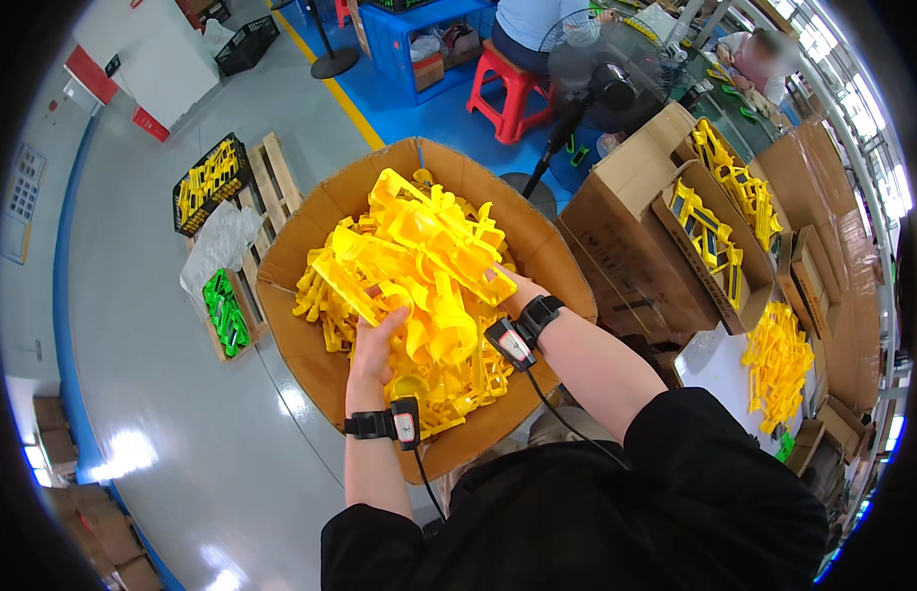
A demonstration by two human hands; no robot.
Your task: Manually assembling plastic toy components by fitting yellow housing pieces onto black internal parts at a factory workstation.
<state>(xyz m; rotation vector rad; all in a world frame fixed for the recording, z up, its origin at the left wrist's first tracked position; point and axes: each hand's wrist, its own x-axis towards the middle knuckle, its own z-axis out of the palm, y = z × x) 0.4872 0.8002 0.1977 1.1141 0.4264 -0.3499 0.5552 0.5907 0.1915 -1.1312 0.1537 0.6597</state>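
Both my hands hold a bunch of yellow plastic parts (pixel 419 246) between them, above a large open cardboard box (pixel 301 227). My left hand (pixel 377 345) grips the bunch from its near left side, thumb on top. On the right side, my right hand (pixel 518 289) is wrapped round the parts, its fingers mostly hidden behind them. More yellow parts (pixel 330 320) of the same kind are heaped in the box underneath. Each wrist wears a black strap with a small cabled device.
To the right stand cardboard boxes (pixel 616 227) with yellow parts, beside a white table (pixel 715 369) bearing a yellow pile. A black fan (pixel 611 87) and red stool (pixel 508 94) are ahead. On the left, a wooden pallet (pixel 271 177) carries a black crate (pixel 210 182). People sit beyond.
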